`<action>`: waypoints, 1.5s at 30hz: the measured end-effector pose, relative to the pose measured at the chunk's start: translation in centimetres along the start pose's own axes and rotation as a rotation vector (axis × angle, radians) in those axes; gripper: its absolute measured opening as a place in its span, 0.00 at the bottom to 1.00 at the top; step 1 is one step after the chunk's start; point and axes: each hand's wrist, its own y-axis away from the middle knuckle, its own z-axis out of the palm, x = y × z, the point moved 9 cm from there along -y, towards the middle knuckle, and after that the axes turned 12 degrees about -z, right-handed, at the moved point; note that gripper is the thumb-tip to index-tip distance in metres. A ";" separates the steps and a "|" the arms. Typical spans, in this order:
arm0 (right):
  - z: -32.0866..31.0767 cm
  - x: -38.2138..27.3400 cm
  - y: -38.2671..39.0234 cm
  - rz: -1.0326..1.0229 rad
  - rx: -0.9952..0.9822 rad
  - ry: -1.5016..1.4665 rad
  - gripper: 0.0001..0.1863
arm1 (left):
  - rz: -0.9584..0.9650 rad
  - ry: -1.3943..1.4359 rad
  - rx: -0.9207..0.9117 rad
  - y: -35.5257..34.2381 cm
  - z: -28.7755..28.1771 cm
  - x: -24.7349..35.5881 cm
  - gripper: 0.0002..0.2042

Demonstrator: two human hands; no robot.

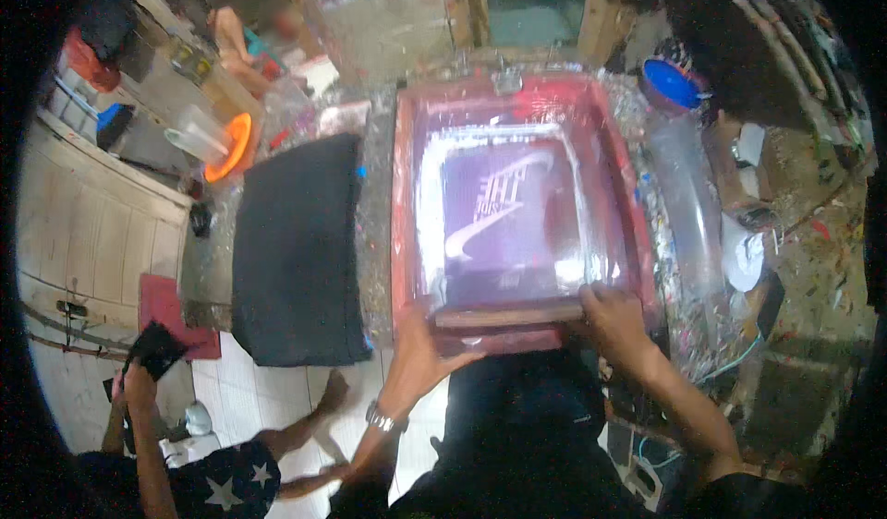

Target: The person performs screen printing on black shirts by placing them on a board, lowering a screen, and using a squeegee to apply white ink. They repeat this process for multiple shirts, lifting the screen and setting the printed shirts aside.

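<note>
A screen-printing frame point(401, 196) with reddish edges lies before me on the worktable. Its purple mesh point(540, 228) bears a light swoosh-shaped design with lettering, bordered by shiny clear tape. Across the near end of the mesh rests a wooden-handled squeegee point(508, 316). My left hand point(414, 357), with a metal watch on the wrist, is closed at the squeegee's left end, thumb stretched along the near side. At the other end my right hand point(614, 325) is closed with bent fingers over the handle. The squeegee's blade is hidden.
Folded black fabric point(297, 251) lies left of the frame. An orange plate point(231, 148) and a blue bowl point(672, 83) stand farther back. Clear plastic point(686, 200) lies along the right. At lower left another person's hand point(140, 385) holds something black.
</note>
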 end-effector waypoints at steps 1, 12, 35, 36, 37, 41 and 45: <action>-1.5 -0.4 -0.4 -0.013 0.081 0.068 0.19 | -0.024 0.099 0.124 1.2 -1.9 -0.8 0.51; -8.3 -9.5 -0.6 0.012 0.592 0.149 0.30 | -0.165 0.604 0.314 4.4 -3.3 -6.7 0.67; -41.9 -3.9 -26.4 -0.371 0.365 0.714 0.17 | 0.309 -0.017 0.488 -38.7 -0.9 -2.8 0.12; -41.8 -3.5 -26.6 -0.404 0.374 0.720 0.17 | 0.183 0.181 0.367 -38.3 -1.5 -2.1 0.11; -42.2 -2.9 -26.2 -0.425 0.382 0.738 0.17 | 0.057 0.379 0.250 -37.7 -1.8 -1.0 0.10; -44.2 -0.7 -23.1 -0.240 0.482 0.307 0.33 | 0.032 0.569 0.676 -30.9 -11.6 -3.0 0.10; -45.4 2.9 -24.5 0.172 0.405 0.142 0.45 | -0.220 0.540 1.023 -16.3 -21.7 -16.0 0.11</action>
